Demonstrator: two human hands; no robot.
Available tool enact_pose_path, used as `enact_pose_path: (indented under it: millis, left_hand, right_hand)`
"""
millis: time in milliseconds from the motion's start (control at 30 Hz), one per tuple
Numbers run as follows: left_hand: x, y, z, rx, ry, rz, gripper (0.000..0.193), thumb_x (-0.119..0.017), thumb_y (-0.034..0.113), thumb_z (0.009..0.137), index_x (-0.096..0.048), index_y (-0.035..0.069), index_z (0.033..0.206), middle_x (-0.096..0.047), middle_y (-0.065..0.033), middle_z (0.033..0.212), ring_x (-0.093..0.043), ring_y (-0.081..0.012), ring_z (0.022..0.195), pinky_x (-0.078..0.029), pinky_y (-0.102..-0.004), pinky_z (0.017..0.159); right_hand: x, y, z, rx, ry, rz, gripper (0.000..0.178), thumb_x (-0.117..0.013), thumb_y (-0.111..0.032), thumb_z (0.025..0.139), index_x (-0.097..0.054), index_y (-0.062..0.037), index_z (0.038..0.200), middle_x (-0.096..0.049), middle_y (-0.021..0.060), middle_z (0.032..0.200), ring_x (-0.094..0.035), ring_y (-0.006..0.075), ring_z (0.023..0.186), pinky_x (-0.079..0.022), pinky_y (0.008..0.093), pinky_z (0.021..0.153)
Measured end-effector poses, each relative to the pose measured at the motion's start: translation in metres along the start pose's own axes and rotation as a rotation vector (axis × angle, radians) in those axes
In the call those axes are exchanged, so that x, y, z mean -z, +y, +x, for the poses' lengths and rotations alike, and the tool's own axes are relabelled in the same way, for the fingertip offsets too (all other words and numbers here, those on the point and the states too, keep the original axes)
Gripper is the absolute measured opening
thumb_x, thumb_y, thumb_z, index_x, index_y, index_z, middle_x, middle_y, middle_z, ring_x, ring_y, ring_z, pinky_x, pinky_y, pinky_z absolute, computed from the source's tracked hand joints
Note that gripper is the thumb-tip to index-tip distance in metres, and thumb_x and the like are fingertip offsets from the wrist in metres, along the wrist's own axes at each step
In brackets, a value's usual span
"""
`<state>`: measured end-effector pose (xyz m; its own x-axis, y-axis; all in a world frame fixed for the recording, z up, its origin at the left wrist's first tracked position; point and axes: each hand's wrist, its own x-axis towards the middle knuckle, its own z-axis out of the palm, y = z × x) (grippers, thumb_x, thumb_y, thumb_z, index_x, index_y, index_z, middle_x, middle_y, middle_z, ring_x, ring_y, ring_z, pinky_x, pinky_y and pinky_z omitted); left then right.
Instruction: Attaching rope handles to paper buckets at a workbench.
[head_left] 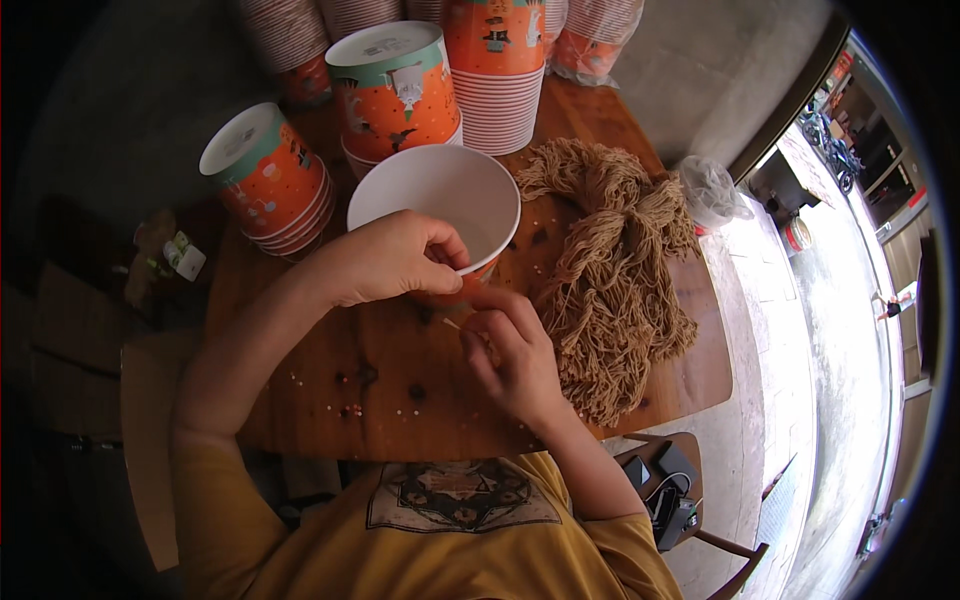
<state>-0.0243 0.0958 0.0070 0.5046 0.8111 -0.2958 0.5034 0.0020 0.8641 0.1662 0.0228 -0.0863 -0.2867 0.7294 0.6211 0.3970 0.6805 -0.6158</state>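
A white-lined paper bucket [440, 190] stands upright on the wooden table in front of me, its mouth facing up. My left hand [400, 258] is closed at its near rim, with fingers curled over the edge and the thumb against the outside. Just below that rim, my right hand [515, 360] is closed in a pinch, and its fingertips nearly meet the left thumb. A short, thin, pale cord end [451, 323] pokes out beside the right fingers; the rest is hidden. Right of the bucket lies a large bundle of tan cords [625, 270].
Upside-down orange buckets [395, 100] stand behind, beside a tall nested stack [497, 90] and a shorter stack [270, 185] at left. Small pale bits are scattered over the table [330, 420]. A stool [675, 480] holding dark devices stands at lower right.
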Motion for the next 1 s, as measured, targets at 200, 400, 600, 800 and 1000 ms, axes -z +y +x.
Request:
enact_pose_path:
  millis: [200, 400, 600, 800, 1000]
  left_hand:
    - [0.0, 0.007, 0.004, 0.043, -0.003, -0.067, 0.025, -0.067, 0.007, 0.081, -0.063, -0.005, 0.103, -0.066, -0.0076, 0.094, -0.06, -0.0105, 0.083, -0.049, -0.0241, 0.073]
    - [0.0, 0.004, 0.007, 0.042, -0.001, -0.083, 0.026, -0.067, 0.007, 0.083, -0.062, -0.005, 0.105, -0.065, -0.0079, 0.094, -0.06, -0.0114, 0.084, -0.05, -0.0246, 0.074]
    - [0.001, 0.007, 0.008, 0.063, -0.001, -0.108, 0.028, -0.068, 0.008, 0.084, -0.061, -0.006, 0.107, -0.065, -0.0086, 0.095, -0.061, -0.0117, 0.085, -0.05, -0.0249, 0.074]
    - [0.002, 0.004, 0.009, 0.059, 0.003, -0.109, 0.029, -0.068, 0.009, 0.083, -0.061, -0.005, 0.108, -0.065, -0.0082, 0.096, -0.061, -0.0117, 0.085, -0.05, -0.0245, 0.075]
    - [0.002, 0.002, 0.009, 0.074, -0.016, -0.16, 0.029, -0.069, 0.009, 0.083, -0.061, -0.004, 0.108, -0.065, -0.0078, 0.097, -0.06, -0.0112, 0.087, -0.049, -0.0245, 0.077]
  right_hand:
    - [0.004, 0.0, -0.005, -0.125, -0.105, 0.191, 0.012, -0.057, 0.0, 0.083, -0.057, -0.0024, 0.094, -0.059, 0.0129, 0.1, -0.06, 0.0293, 0.083, -0.051, 0.0359, 0.072]
    - [0.0, 0.002, 0.013, -0.161, 0.122, 0.223, 0.009, -0.056, 0.003, 0.085, -0.052, -0.0005, 0.092, -0.056, 0.0157, 0.12, -0.061, 0.0307, 0.093, -0.052, 0.035, 0.074]
    - [-0.014, 0.006, 0.002, -0.022, -0.052, 0.045, 0.02, -0.061, -0.001, 0.08, -0.054, -0.0006, 0.099, -0.056, 0.0164, 0.109, -0.055, 0.0376, 0.1, -0.048, 0.0414, 0.087]
    - [-0.007, 0.008, 0.004, -0.18, 0.003, 0.198, 0.01, -0.057, -0.001, 0.085, -0.054, -0.0023, 0.094, -0.058, 0.016, 0.108, -0.06, 0.0369, 0.091, -0.052, 0.0405, 0.075]
    - [0.001, 0.002, 0.013, -0.379, 0.077, 0.242, 0.006, -0.057, -0.001, 0.087, -0.052, -0.0005, 0.091, -0.06, 0.0147, 0.098, -0.061, 0.0253, 0.072, -0.05, 0.0327, 0.062]
